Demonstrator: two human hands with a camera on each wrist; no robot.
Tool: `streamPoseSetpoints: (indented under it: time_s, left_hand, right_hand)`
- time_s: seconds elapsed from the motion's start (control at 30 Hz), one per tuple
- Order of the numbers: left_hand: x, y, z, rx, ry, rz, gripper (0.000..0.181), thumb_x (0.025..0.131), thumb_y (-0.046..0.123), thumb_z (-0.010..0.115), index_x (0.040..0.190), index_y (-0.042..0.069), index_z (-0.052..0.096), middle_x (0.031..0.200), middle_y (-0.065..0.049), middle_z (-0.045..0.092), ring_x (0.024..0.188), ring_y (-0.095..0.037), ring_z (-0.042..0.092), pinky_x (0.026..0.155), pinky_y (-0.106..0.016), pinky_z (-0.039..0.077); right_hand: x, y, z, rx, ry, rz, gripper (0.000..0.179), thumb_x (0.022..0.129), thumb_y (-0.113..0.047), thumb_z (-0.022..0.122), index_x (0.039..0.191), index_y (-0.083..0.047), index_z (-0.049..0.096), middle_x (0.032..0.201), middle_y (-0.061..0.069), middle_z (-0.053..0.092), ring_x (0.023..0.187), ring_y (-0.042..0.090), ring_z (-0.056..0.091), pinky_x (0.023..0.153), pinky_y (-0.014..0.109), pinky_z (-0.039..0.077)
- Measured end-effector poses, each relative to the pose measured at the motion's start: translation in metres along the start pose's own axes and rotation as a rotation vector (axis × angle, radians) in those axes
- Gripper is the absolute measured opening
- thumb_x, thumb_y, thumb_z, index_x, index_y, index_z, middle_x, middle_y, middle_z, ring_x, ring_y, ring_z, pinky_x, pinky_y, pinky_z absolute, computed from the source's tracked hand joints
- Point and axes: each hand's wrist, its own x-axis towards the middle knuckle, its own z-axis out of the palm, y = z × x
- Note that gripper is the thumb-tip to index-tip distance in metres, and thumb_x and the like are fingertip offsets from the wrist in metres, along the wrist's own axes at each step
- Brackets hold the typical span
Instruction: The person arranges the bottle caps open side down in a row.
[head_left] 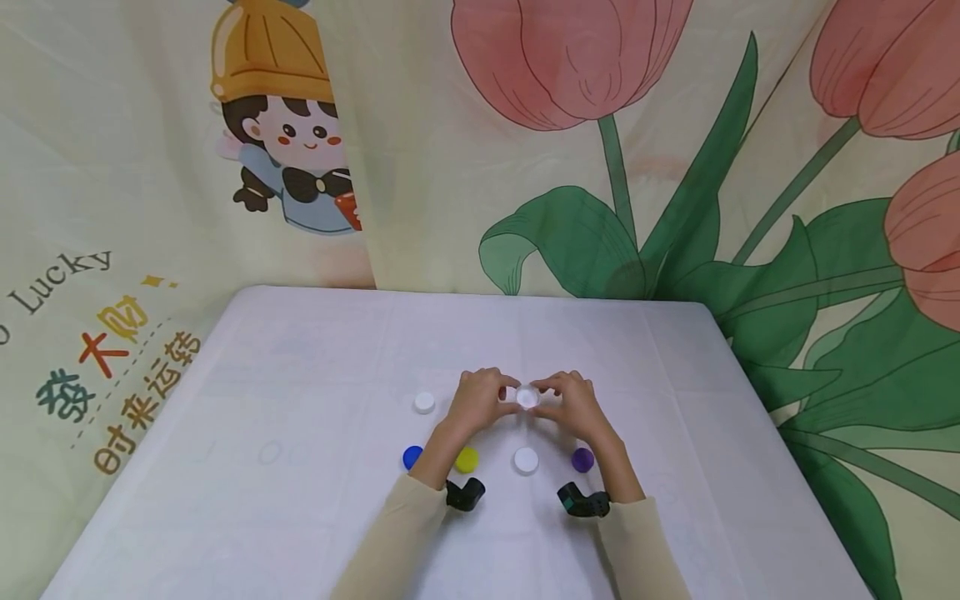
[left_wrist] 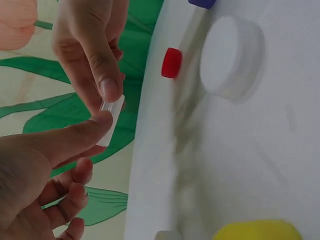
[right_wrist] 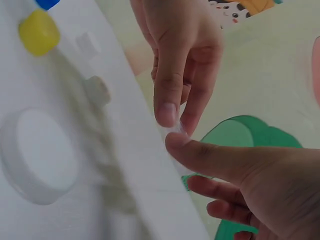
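My left hand (head_left: 478, 398) and my right hand (head_left: 573, 403) meet over the middle of the table, pinching a small white bottle cap (head_left: 528, 397) from opposite sides. In the head view its rim forms a ring facing up. Side-on in the left wrist view, the cap is held above the tabletop, with both thumbs on its near side. In the right wrist view, thumbs and fingers cover most of it. The other fingers of my left hand are loosely bent. Nearest my hands on the table are a larger white cap (head_left: 526, 461) and another white cap (head_left: 424, 402).
A blue cap (head_left: 412, 457) and a yellow cap (head_left: 467, 460) lie by my left forearm, a purple cap (head_left: 582, 460) by my right. A red cap (left_wrist: 171, 63) shows in the left wrist view. The white tabletop (head_left: 300, 375) ends at a printed curtain (head_left: 420, 167).
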Motion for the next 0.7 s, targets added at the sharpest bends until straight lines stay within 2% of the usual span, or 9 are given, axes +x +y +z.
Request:
streamPoseSetpoints:
  time_s: [0.17, 0.37, 0.5, 0.7]
  left_hand:
    - [-0.009, 0.006, -0.023, -0.083, 0.065, 0.048, 0.041, 0.073, 0.040, 0.071, 0.108, 0.019, 0.066, 0.066, 0.005, 0.052, 0.063, -0.009, 0.043, 0.067, -0.029, 0.032]
    - [-0.022, 0.015, -0.047, -0.200, 0.211, 0.152, 0.038, 0.074, 0.038, 0.071, 0.106, 0.018, 0.067, 0.064, 0.005, 0.051, 0.063, -0.009, 0.044, 0.065, -0.027, 0.034]
    - [-0.033, 0.020, -0.058, -0.284, 0.288, 0.228, 0.037, 0.073, 0.035, 0.072, 0.105, 0.017, 0.067, 0.064, 0.005, 0.050, 0.063, -0.012, 0.046, 0.067, -0.028, 0.035]
    - [-0.048, 0.026, -0.070, -0.351, 0.356, 0.309, 0.036, 0.072, 0.034, 0.074, 0.103, 0.017, 0.068, 0.064, 0.007, 0.049, 0.064, -0.009, 0.043, 0.066, -0.027, 0.035]
  right_hand:
    - [-0.007, -0.014, -0.019, 0.090, 0.075, -0.071, 0.040, 0.069, -0.032, 0.076, 0.104, -0.016, 0.068, 0.096, -0.002, 0.064, 0.087, 0.018, 0.050, 0.076, 0.037, 0.030]
    - [-0.016, -0.035, -0.040, 0.164, 0.178, -0.153, 0.039, 0.068, -0.035, 0.076, 0.102, -0.018, 0.068, 0.094, -0.006, 0.064, 0.083, 0.012, 0.046, 0.073, 0.036, 0.030]
    - [-0.023, -0.047, -0.051, 0.204, 0.228, -0.209, 0.041, 0.066, -0.035, 0.078, 0.101, -0.019, 0.068, 0.092, -0.007, 0.064, 0.083, 0.011, 0.045, 0.075, 0.039, 0.029]
    - [-0.036, -0.062, -0.062, 0.224, 0.273, -0.272, 0.041, 0.064, -0.034, 0.079, 0.101, -0.020, 0.068, 0.093, -0.009, 0.063, 0.087, 0.008, 0.044, 0.077, 0.041, 0.031]
